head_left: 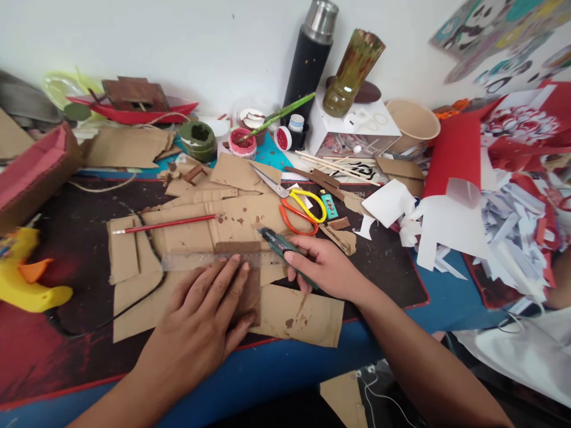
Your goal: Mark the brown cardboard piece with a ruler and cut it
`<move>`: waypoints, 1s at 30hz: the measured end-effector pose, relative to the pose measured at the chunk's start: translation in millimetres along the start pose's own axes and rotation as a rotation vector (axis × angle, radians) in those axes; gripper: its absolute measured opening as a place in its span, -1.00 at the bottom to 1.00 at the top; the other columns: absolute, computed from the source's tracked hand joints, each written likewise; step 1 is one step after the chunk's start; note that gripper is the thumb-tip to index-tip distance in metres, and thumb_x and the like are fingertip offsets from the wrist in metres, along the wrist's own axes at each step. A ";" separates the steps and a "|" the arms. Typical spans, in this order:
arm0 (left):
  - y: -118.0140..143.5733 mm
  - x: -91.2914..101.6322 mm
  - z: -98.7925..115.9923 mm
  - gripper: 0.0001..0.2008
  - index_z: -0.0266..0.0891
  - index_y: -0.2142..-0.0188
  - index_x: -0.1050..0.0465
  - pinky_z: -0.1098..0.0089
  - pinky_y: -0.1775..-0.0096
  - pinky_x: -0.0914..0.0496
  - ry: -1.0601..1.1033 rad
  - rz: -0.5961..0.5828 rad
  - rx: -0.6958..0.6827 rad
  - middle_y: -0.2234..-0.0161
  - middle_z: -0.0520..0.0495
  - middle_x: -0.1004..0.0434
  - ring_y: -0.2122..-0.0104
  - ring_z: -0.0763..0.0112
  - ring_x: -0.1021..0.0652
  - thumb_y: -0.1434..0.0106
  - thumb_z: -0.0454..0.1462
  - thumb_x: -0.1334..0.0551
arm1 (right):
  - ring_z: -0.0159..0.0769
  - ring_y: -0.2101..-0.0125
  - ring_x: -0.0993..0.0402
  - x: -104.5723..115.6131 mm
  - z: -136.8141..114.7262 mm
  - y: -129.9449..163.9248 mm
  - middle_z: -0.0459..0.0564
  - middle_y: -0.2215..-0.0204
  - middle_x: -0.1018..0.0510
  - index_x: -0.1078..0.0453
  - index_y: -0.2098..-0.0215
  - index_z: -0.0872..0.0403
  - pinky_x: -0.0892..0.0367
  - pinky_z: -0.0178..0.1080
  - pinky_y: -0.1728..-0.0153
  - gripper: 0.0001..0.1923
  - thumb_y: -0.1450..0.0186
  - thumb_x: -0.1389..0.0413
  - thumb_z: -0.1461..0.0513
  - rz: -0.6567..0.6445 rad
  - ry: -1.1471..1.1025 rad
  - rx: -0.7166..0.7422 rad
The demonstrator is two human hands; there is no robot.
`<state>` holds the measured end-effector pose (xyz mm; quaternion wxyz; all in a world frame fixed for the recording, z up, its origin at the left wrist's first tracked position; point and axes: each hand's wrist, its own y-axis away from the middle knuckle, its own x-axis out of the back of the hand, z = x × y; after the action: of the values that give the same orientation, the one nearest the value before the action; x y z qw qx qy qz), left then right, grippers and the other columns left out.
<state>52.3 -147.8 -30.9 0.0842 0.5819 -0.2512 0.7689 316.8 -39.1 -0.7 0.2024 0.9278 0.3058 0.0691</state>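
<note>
My left hand (pixel 203 309) lies flat with its fingers stretched over a clear ruler (pixel 178 261) and a brown-painted piece of cardboard (pixel 252 297). The ruler crosses that piece, and a strip of brown shows beyond its far edge. In my right hand (pixel 321 267) is a dark green utility knife (pixel 279 242), its tip pointing up and left, just beyond the ruler. Whether the blade is out I cannot tell. Under both hands lie sheets of plain cardboard (pixel 303 315). A red pencil (pixel 173 223) rests on them to the left.
Scissors (pixel 303 208) with yellow and orange handles lie beyond the knife. A yellow glue gun (pixel 31 285) with a black cord is at the left. Paint pots (pixel 198 142), a flask (pixel 310 59) and a red model boat (pixel 134 104) stand behind. Paper scraps (pixel 513 226) pile up at right.
</note>
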 end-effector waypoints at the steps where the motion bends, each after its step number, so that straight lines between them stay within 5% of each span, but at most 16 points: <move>1: -0.2 -0.2 -0.1 -0.29 -0.33 -0.61 -0.17 -0.10 -0.38 -0.28 -0.004 0.001 -0.005 -0.46 -0.39 -0.50 -0.31 -0.19 -0.57 -0.63 -0.03 -0.15 | -0.48 0.63 -0.49 0.0 0.2 0.1 -0.16 0.42 -0.60 -0.40 0.18 0.03 -0.43 -0.41 0.59 -0.73 -0.56 -0.17 0.02 0.001 0.001 0.000; 8: -0.7 -3.3 -2.0 -0.24 -0.39 -0.64 -0.07 -0.12 -0.36 -0.28 -0.059 0.009 -0.049 -0.45 -0.45 -0.49 -0.28 -0.21 -0.58 -0.61 -0.08 -0.16 | -0.49 0.62 -0.47 0.0 1.2 -0.3 -0.16 0.43 -0.59 -0.40 0.18 0.03 -0.43 -0.42 0.58 -0.74 -0.56 -0.17 0.03 -0.007 0.008 0.005; 19: -2.4 -2.0 -2.0 -0.36 -0.44 -0.54 -0.29 -0.07 -0.40 -0.26 -0.069 -0.009 -0.055 -0.44 -0.44 -0.51 -0.30 -0.16 -0.58 -0.62 -0.14 -0.12 | -0.48 0.60 -0.48 7.3 -6.4 -1.3 -0.14 0.37 -0.62 -0.41 0.13 0.03 -0.42 -0.39 0.58 -0.71 -0.53 -0.23 -0.01 -0.069 -0.021 -0.046; 30: -5.5 -3.8 -1.0 -0.42 -0.51 -0.42 -0.47 -0.03 -0.37 -0.27 -0.066 0.042 -0.067 -0.38 -0.45 -0.58 -0.26 -0.12 -0.62 -0.63 -0.16 -0.05 | -0.41 0.55 -0.59 9.0 -51.0 -0.2 -0.10 0.27 -0.71 -0.52 -0.24 0.02 -0.44 -0.33 0.47 -0.69 -0.62 -0.09 0.17 -0.083 0.526 -0.009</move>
<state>54.9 -142.0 -33.0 0.0793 0.5986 -0.2916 0.7419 311.1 -16.6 45.6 0.1228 0.8637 0.3853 0.3010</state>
